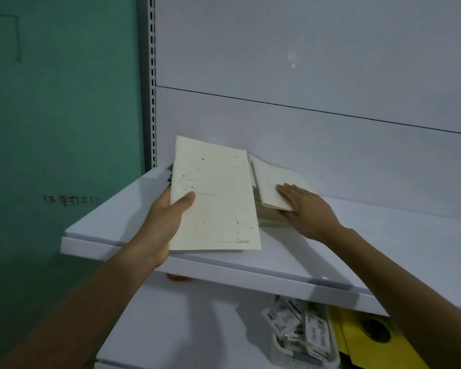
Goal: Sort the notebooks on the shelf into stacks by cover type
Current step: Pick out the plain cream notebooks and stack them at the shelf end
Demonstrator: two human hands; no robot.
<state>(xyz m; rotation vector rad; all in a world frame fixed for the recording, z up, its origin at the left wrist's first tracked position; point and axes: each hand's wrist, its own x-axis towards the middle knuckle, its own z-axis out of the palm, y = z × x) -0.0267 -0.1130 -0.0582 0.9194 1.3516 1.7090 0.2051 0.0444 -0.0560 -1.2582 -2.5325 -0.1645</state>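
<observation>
My left hand (168,219) grips a cream notebook (218,201) with a constellation drawing and the word "Cancer" on its cover, thumb on the cover, held just above the left part of the white shelf (317,259). To its right a stack of cream notebooks (269,206) lies on the shelf. The top notebook (270,182) of that stack is lifted at its far end. My right hand (304,206) rests on the top notebook with straight fingers. A dark-edged item (169,178) peeks out behind the held notebook; what it is stays hidden.
The white back panel (304,115) of the shelving rises behind the stack. A green wall (64,129) with handwriting stands at the left. On the lower shelf sit a tray of labelled packets (301,334) and a yellow box (370,339).
</observation>
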